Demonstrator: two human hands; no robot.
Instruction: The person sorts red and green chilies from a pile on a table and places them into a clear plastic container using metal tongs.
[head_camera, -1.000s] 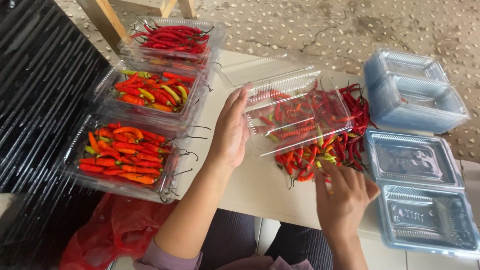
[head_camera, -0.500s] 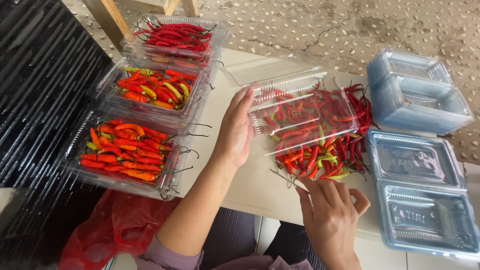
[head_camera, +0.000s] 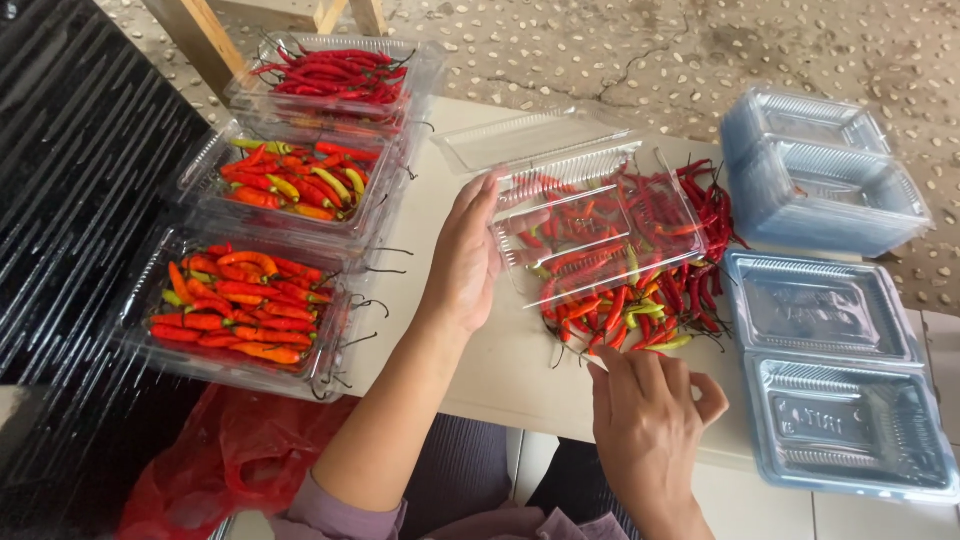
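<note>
The left hand (head_camera: 468, 255) rests flat and open-palmed against the left edge of a clear clamshell box (head_camera: 590, 230), steadying it; the fingers point away from the person and grip nothing. The right hand (head_camera: 650, 415) sits at the near edge of the chilli pile (head_camera: 640, 300), fingers loosely curled, fingertips touching the nearest chillies; whether any chilli is pinched cannot be told. The clamshell box lies tilted over the pile, its hinged lid open toward the far side, between the two hands and slightly beyond them. The pile of red, orange and green chillies spreads on the pale worktop (head_camera: 500, 370) under and right of the box. To the left, three filled boxes (head_camera: 240, 310) of chillies stand in a row. To the right, an open empty box (head_camera: 835, 370) lies flat, with a stack of empty boxes (head_camera: 820, 170) beyond it. A red plastic bag (head_camera: 235, 460) hangs below the worktop edge.
</note>
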